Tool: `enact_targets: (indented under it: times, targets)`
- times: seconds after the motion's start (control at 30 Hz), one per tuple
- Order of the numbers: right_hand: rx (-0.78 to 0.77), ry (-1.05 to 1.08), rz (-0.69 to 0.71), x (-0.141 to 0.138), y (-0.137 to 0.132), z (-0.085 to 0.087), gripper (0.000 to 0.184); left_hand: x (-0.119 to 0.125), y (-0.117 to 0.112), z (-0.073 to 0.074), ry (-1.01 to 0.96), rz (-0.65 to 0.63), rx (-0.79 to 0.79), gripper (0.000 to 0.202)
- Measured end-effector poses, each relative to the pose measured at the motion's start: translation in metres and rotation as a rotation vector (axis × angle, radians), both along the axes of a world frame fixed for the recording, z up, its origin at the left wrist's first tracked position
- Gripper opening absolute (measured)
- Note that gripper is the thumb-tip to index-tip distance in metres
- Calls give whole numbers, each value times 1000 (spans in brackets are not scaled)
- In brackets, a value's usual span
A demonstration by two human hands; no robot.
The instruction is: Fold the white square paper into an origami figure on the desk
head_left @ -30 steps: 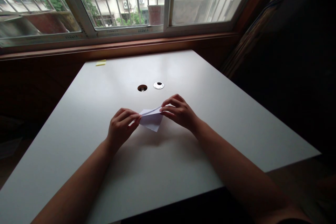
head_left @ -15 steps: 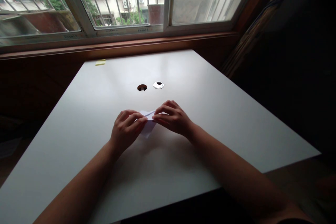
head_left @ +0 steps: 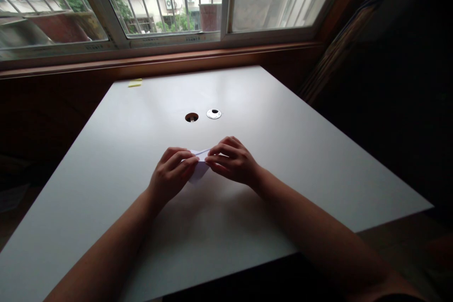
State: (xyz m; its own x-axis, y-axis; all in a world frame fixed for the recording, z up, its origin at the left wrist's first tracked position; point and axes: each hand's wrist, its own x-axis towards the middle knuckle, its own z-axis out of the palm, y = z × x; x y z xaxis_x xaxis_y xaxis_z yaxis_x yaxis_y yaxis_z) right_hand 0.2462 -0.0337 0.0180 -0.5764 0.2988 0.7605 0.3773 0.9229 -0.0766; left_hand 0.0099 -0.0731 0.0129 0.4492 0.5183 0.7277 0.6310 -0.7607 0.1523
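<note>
A small folded piece of white paper (head_left: 200, 171) is held between both hands above the middle of the white table (head_left: 106, 160). My left hand (head_left: 172, 170) pinches its left side, thumb and fingertips pressed together. On the opposite side, my right hand (head_left: 234, 158) grips the paper between thumb and fingers. A raised fold shows between the two sets of fingertips, and one corner points down toward me. The fingers cover much of the paper, so its full shape cannot be made out.
Beyond the hands, the tabletop has a round cable hole (head_left: 191, 117) with a round grommet cover (head_left: 214, 113) beside it. Yellow sticky notes (head_left: 135, 83) lie at the far left edge. A barred window (head_left: 170, 4) stands behind the table.
Both hands stay in nearly the same place. The paper has tilted slightly between the fingers, and its lower part shows a somewhat different outline.
</note>
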Motion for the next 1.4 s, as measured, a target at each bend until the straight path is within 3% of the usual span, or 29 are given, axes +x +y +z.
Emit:
enact_targets:
  times: [0.4,1.0,1.4]
  targets:
    - [50,-31,23,2,-6,-2,24,4,-6,3,-23,-30,53,36]
    - [45,-28,-46,8,-2,-5,26,-4,-2,-1,-90,-33,25,37]
    - [70,-56,-17,3,-5,-3,22,4,-6,0,-35,-31,58,34]
